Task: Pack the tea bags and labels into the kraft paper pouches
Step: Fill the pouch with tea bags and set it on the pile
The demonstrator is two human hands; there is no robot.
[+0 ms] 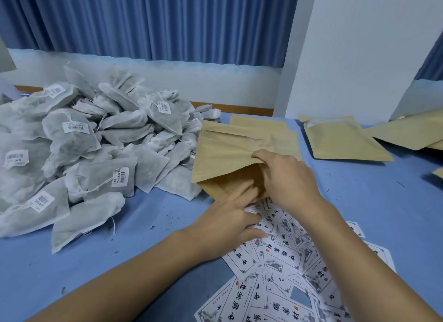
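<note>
1. Brown paper is what the right hand [287,177] holds. Its fingers and thumb are curled and pinch the edge of the top pouch [225,151], lifting that edge a little.
2. The left hand [227,221] has its fingers out nearly straight. They rest where the pouch underneath [223,189] meets the labels [282,259]. It grips nothing that I can see.
3. The top pouch lies on a small stack in the middle of the blue table [143,225]. It is just beside the big heap of tea bags [79,149] on the left.
4. The labels are spread like a fan close to the person, partly under both hands.
5. Done so far, I think: one filled pouch [345,141] lies to the right, with something white peeking out of its mouth. The far pouches [407,129] lie at the right edge, and I cannot tell if they are full.
6. Left to do, I think: a lot. The heap of tea bags is big and many labels wait. The top pouch looks flat and seems to have nothing in it yet.
</note>
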